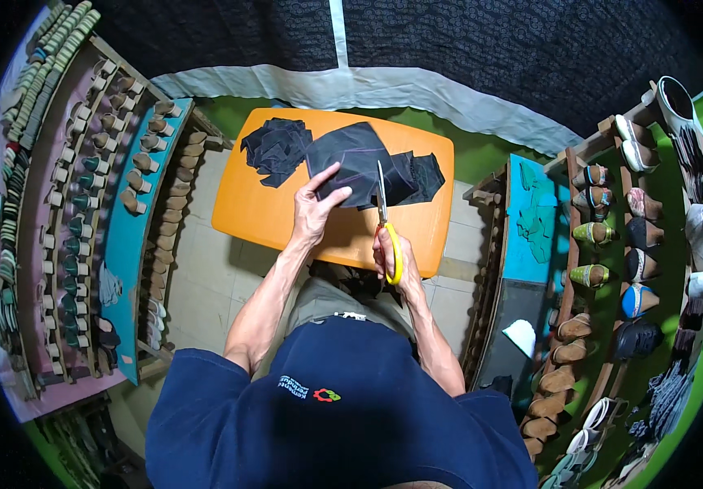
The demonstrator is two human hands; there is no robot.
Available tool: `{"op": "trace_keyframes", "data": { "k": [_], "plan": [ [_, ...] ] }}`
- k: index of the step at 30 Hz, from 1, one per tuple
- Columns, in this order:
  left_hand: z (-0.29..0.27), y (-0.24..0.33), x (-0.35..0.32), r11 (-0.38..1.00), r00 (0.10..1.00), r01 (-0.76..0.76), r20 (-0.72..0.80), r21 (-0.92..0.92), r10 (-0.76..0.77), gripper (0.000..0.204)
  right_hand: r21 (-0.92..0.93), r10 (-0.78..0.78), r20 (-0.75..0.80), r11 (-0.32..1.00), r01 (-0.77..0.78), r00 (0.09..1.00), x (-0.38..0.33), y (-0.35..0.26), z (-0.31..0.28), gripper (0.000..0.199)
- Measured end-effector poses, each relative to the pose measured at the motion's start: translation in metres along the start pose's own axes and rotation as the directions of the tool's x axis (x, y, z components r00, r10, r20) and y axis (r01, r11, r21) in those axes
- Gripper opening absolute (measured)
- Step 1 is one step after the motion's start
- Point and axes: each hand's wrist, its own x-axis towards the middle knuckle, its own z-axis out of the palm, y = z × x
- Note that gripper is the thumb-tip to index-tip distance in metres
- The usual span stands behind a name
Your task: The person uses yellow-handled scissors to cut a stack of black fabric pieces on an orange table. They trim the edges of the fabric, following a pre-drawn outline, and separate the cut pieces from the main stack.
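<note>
My left hand (316, 209) pinches the near left edge of a black sheet of material (348, 155) marked with thin purplish lines, thumb and fingers closed on it. In my right hand (387, 254) is a pair of scissors with yellow handles (395, 259). Their metal blades point away from me, over the sheet's right part. Whether the blades touch the sheet I cannot tell. A pile of cut black pieces (276, 150) lies at the left on the orange table (246, 209). More black pieces (426, 178) lie to the right, partly under the sheet.
Racks of shoe lasts and heeled forms (146, 161) line the left side. Shelves with shoes (593, 233) stand at the right, beside a blue board (522, 259) bearing green scraps (536, 213). A dark patterned curtain (465, 49) hangs behind the table.
</note>
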Motion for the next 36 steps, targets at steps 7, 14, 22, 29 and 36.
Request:
{"op": "trace_keyframes", "data": {
  "k": [7,14,22,29,36],
  "plan": [
    [0.016,-0.075,-0.031,0.789,0.925,0.173,-0.177,-0.59,-0.336,0.053,-0.002,0.067,-0.083,0.998,-0.067,0.994,0.005,0.033,0.012,0.053],
    [0.034,-0.078,-0.029,0.876,0.929,0.147,-0.241,-0.46,-0.282,0.05,-0.053,0.091,-0.126,0.994,-0.099,0.988,-0.002,0.038,0.011,0.05],
    [0.045,-0.053,-0.026,0.898,0.957,0.055,-0.233,-0.437,-0.172,0.052,0.052,0.053,-0.105,0.997,-0.048,0.993,-0.001,0.026,0.018,0.051],
    [0.028,-0.033,-0.014,0.907,0.966,0.105,-0.175,-0.409,-0.191,0.052,0.059,0.053,-0.071,0.997,-0.049,0.996,-0.009,0.009,0.023,0.048],
    [0.011,-0.006,0.005,0.957,0.982,0.186,0.006,-0.22,-0.189,0.059,0.047,0.049,-0.002,0.998,-0.048,0.999,-0.02,0.002,0.018,0.047]
  ]
}}
